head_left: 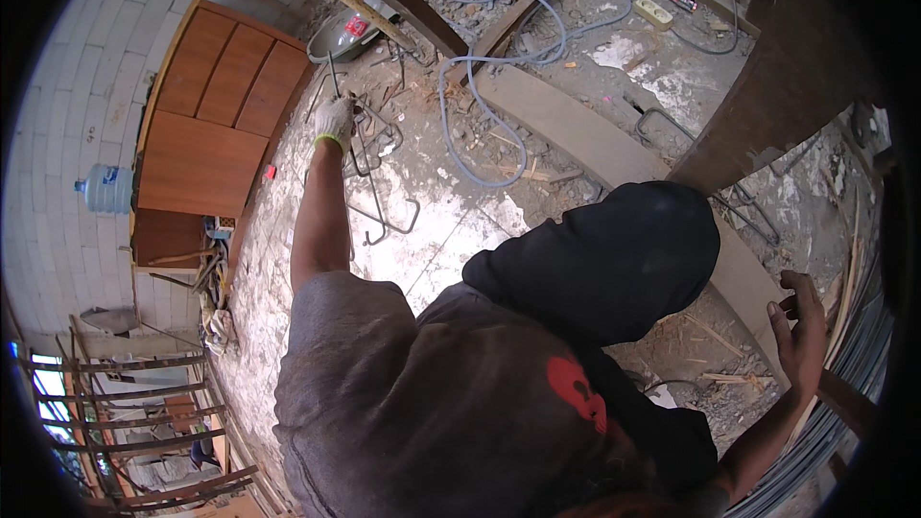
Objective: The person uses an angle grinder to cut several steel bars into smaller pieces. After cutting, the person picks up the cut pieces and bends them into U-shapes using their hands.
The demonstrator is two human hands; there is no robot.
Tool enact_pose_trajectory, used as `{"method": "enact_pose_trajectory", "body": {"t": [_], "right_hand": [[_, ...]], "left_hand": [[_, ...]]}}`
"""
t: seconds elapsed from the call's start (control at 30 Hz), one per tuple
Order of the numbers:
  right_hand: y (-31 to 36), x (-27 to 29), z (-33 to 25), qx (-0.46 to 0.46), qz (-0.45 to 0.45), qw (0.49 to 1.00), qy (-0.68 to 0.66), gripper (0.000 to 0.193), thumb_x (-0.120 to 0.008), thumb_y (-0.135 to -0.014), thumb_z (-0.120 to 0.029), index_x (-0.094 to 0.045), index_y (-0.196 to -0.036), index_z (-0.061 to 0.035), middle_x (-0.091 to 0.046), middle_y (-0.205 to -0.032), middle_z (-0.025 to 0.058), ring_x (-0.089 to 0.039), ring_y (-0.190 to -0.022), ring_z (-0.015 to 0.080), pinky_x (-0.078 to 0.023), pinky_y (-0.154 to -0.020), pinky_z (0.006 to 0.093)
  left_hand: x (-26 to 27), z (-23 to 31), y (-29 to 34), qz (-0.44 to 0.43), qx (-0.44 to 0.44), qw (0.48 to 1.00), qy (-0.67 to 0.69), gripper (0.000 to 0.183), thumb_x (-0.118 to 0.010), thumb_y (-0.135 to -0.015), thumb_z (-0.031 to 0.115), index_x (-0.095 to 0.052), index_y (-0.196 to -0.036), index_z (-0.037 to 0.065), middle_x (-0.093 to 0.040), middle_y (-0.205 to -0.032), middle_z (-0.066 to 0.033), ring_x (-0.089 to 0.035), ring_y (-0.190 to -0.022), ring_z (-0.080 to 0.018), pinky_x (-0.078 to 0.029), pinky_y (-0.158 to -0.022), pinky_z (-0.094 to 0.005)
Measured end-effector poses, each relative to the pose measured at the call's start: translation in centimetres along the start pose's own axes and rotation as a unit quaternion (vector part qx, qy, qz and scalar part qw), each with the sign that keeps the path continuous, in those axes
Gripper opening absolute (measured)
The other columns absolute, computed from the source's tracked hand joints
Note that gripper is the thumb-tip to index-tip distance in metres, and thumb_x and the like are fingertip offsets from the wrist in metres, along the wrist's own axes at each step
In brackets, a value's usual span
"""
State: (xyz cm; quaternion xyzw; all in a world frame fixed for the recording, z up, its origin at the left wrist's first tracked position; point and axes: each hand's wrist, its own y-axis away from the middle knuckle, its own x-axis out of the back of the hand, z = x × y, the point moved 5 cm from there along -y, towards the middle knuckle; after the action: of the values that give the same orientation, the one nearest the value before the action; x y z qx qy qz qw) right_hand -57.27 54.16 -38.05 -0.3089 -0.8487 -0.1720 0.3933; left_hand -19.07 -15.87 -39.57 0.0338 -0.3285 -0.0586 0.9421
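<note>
My left hand (335, 121), in a white work glove with a green cuff, is stretched out over the floor. Its fingers are closed around a bent steel rod (371, 187), with more hooked rods lying beside and beneath it. Bare and raised at the right, my right hand (802, 334) has its fingers apart and slightly curled, with nothing in them. Below it is a bundle of long thin steel bars (857, 364). Another bent steel rod (669, 118) lies on the floor beyond the plank. Which rods touch the glove is partly hidden.
A long wooden plank (566, 120) crosses the rubble-strewn floor beside my knee. A grey hose or cable (467, 115) loops over it, near a power strip (653, 12). A dark beam (782, 86) slants in at the right. At the left stand a brown cabinet (201, 158) and a water jug (106, 189).
</note>
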Motion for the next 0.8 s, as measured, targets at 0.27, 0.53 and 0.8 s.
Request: {"method": "enact_pose_trajectory", "body": {"t": [0.27,0.53,0.8], "right_hand": [[-0.8,-2.2,-0.2,-0.03,-0.064,0.994,0.079,0.041,-0.068,-0.081,-0.005,-0.054,-0.119,-0.0009,-0.06,-0.109,0.0198,-0.06,-0.084,0.0346,-0.049,-0.077,0.0427],[-1.6,-4.4,2.4,-0.042,-0.107,0.99,0.084,0.039,-0.068,-0.083,-0.006,-0.054,-0.119,-0.0007,-0.06,-0.112,0.0222,-0.062,-0.096,0.0398,-0.051,-0.079,0.0446],[-2.1,-5.2,2.3,-0.043,-0.098,0.987,0.12,0.039,-0.071,-0.078,-0.008,-0.056,-0.114,-0.0021,-0.063,-0.107,0.0203,-0.063,-0.097,0.0394,-0.049,-0.083,0.0468]], "left_hand": [[-9.7,-18.7,7.0,-0.076,0.275,0.952,0.111,0.007,-0.056,-0.092,0.019,-0.058,-0.087,0.015,-0.044,-0.06,0.0024,-0.038,-0.047,-0.0139,-0.027,-0.044,-0.0317],[-4.4,-17.4,6.7,-0.195,0.229,0.933,0.197,0.027,-0.041,-0.105,0.026,-0.055,-0.124,0.013,-0.069,-0.092,-0.0034,-0.059,-0.064,-0.0127,-0.044,-0.051,-0.0267],[-4.7,-8.5,-3.4,-0.038,0.046,0.892,-0.448,0.036,-0.06,-0.087,0.028,-0.065,-0.118,0.01,-0.071,-0.104,-0.0139,-0.065,-0.092,-0.0268,-0.053,-0.074,-0.0398]]}}
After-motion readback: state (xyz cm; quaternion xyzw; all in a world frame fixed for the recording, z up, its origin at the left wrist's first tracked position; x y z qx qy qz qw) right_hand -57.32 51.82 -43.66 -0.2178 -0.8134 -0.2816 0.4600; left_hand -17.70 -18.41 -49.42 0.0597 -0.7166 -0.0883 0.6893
